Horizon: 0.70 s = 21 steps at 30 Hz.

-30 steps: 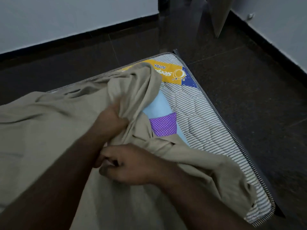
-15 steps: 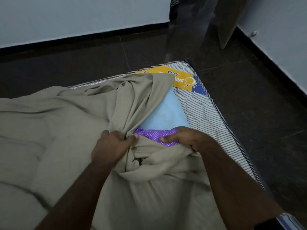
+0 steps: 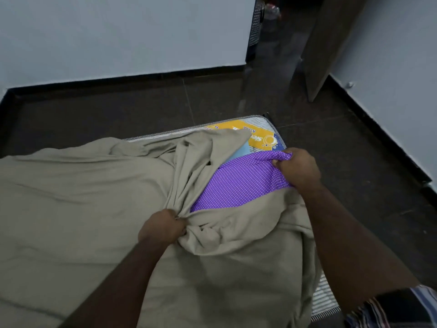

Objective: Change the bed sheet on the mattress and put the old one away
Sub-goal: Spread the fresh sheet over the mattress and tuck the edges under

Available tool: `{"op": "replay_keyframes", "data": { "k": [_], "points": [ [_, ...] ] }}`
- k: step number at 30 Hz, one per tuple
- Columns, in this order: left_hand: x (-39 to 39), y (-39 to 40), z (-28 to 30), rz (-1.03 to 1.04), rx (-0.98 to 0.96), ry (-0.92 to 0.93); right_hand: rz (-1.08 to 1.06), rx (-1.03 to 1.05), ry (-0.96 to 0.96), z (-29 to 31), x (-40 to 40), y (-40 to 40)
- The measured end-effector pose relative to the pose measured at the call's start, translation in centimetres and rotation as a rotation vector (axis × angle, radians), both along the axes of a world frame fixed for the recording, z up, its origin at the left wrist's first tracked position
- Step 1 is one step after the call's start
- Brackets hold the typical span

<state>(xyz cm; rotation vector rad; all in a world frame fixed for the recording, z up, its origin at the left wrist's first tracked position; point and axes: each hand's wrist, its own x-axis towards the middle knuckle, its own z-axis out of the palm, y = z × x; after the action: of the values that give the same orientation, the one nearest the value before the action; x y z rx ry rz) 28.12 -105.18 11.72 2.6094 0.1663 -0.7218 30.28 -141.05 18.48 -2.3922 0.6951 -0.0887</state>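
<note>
Far left & most of the frame is the beige sheet (image 3: pixel 71 209), lying rumpled over the mattress (image 3: pixel 324 294), which sits on a dark tiled floor (image 3: pixel 142 110). Only bits of the striped mattress show: a strip at the far edge and a patch bottom right.

Left hand (image 3: pixel 163 229) is about mid-frame, fingers curled tight into a bunched fold of the beige sheet w/ creases fanning out from the grip. Fingertips are buried in the cloth so can't see them individually.

Just right of that, a purple polka-dot fabric (image 3: pixel 238 183) shows in the gap where the beige is pulled open, w/ a bit of light blue cloth (image 3: pixel 241 151) peeking above it. Yellow label (image 3: pixel 257 136) on the mattress corner behind.

Right hand (image 3: pixel 296 169) is at the purple fabric's far right corner, fingers & thumb pinching the edge, fabric looks stretched taut between there & the beige fold.

Far right: white wall (image 3: pixel 390 79) w/ black skirting, a wooden door (image 3: pixel 328 43) up top, striped sleeve (image 3: pixel 423 294) bottom corner.
</note>
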Motion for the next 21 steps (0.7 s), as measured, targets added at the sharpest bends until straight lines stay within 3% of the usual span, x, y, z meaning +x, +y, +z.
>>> {"op": "replay_keyframes", "data": {
  "k": [4,7,8,10,13,16,18,21],
  "points": [
    [-1.8,0.5,-0.4,-0.07,0.151,0.076,0.068,-0.099,0.149,2.1,0.5,-0.3],
    [-2.3,-2.3,1.7,-0.122,0.315,-0.331,0.195,-0.061,0.106,3.2,-0.1,1.4],
    [-1.8,-3.9,3.4,-0.148,0.224,-0.444,0.217,-0.015,0.072,3.4,-0.6,2.2],
    [0.0,-7.5,6.2,-0.283,-0.046,-0.499,0.238,0.068,0.01,3.6,-2.0,3.4],
    [2.6,-13.8,9.4,-0.493,-0.317,-0.412,0.267,0.163,-0.135,3.7,-4.2,3.9],
    [4.1,-18.1,9.7,-0.699,-0.274,-0.232,0.194,0.473,-0.267,3.2,-7.5,2.5],
    [4.4,-19.3,8.9,-0.729,-0.319,-0.212,0.107,0.666,-0.164,0.7,-10.4,1.0],
    [5.2,-20.1,8.4,-0.492,-0.479,-0.36,0.102,0.588,0.253,-5.0,-16.2,-0.3]
  ]
}}
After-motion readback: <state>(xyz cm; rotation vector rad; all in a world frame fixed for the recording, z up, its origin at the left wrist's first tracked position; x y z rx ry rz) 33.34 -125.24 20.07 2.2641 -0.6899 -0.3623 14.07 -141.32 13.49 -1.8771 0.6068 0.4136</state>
